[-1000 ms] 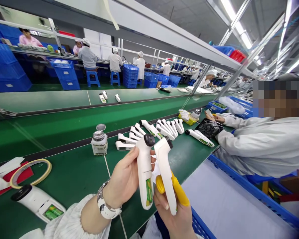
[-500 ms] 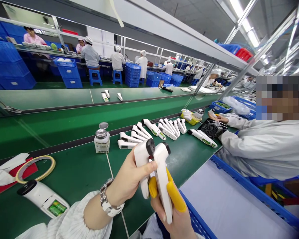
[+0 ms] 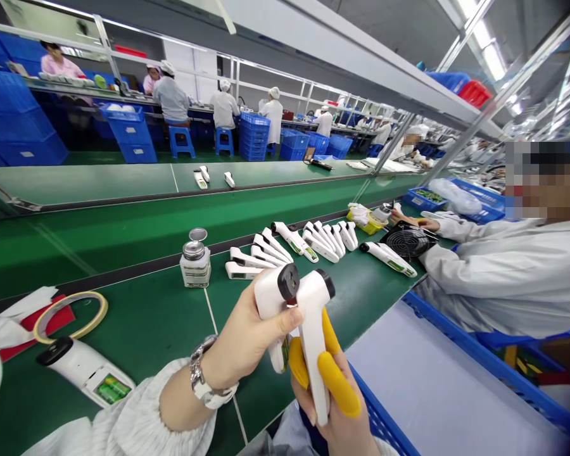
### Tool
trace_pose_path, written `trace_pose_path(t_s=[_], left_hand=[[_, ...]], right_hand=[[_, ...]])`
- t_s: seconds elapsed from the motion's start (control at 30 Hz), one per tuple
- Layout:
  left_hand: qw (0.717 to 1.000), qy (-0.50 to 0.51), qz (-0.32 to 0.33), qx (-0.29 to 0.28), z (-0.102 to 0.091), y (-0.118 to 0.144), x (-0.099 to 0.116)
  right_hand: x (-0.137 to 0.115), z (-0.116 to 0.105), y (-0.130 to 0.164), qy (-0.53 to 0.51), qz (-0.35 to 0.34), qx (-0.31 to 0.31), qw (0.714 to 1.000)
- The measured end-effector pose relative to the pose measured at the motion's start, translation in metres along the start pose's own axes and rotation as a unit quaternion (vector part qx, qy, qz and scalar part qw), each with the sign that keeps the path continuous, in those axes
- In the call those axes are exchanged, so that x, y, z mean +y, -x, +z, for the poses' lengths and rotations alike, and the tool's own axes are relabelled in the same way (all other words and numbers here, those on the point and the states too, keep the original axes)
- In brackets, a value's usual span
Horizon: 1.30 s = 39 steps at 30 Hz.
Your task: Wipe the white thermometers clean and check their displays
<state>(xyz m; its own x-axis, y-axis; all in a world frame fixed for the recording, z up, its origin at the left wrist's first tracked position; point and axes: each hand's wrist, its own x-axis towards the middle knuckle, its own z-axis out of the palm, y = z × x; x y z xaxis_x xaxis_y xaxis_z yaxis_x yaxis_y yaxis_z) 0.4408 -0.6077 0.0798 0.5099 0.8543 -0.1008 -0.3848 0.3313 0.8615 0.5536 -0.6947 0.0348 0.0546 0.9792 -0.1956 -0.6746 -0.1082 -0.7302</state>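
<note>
My left hand (image 3: 249, 342), a watch on its wrist, is closed around a white infrared thermometer (image 3: 272, 296) with a black sensor end; green shows low on its handle. Beside it, my right hand (image 3: 335, 399), with yellow finger cots, grips a second white thermometer (image 3: 312, 335) by the handle. The two heads are close together, and I cannot tell whether they touch. Beyond my hands, several white thermometers (image 3: 266, 250) lie in a row on the green bench. Another thermometer (image 3: 88, 373) lies left of my left forearm, its battery compartment uncovered and green batteries showing.
A dispenser bottle (image 3: 196, 263) with a metal top stands left of the row. Masking tape (image 3: 103, 310) lies at the left. A co-worker's white sleeve (image 3: 494, 266) is at the right, near a black fan (image 3: 407, 240). A blue crate (image 3: 456, 329) borders the bench's right edge.
The two thermometers in my hands have turned slightly, so the left one's black sensor end faces me more. The whole view has shifted a little. Both hands keep their grip.
</note>
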Motion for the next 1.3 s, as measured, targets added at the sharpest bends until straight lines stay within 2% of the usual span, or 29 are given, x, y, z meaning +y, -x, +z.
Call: trace_pose_path(t_s=[0.43,0.57,0.73,0.97,1.17,1.3], left_hand=[[1.000,0.005,-0.001,0.026,0.000,0.000,-0.005],[0.997,0.031,-0.024,0.064,0.000,-0.005,-0.001],[0.989,0.084,-0.054,0.105,-0.007,-0.012,0.000],[0.981,0.141,-0.094,0.092,-0.008,-0.011,0.001],[0.981,0.139,-0.096,0.091,-0.004,-0.011,-0.001],[0.984,0.124,-0.108,0.068,-0.001,-0.008,0.001]], right_hand=[[0.004,0.002,-0.002,-0.003,-0.002,0.014,1.000],[-0.001,0.007,-0.006,0.026,0.038,0.003,0.999],[-0.008,0.010,-0.010,0.001,0.036,0.011,0.999],[-0.009,0.008,-0.010,-0.002,0.045,0.000,0.999],[-0.006,0.008,-0.010,-0.006,0.034,0.003,0.999],[-0.003,0.009,-0.012,0.002,0.035,-0.006,0.999]])
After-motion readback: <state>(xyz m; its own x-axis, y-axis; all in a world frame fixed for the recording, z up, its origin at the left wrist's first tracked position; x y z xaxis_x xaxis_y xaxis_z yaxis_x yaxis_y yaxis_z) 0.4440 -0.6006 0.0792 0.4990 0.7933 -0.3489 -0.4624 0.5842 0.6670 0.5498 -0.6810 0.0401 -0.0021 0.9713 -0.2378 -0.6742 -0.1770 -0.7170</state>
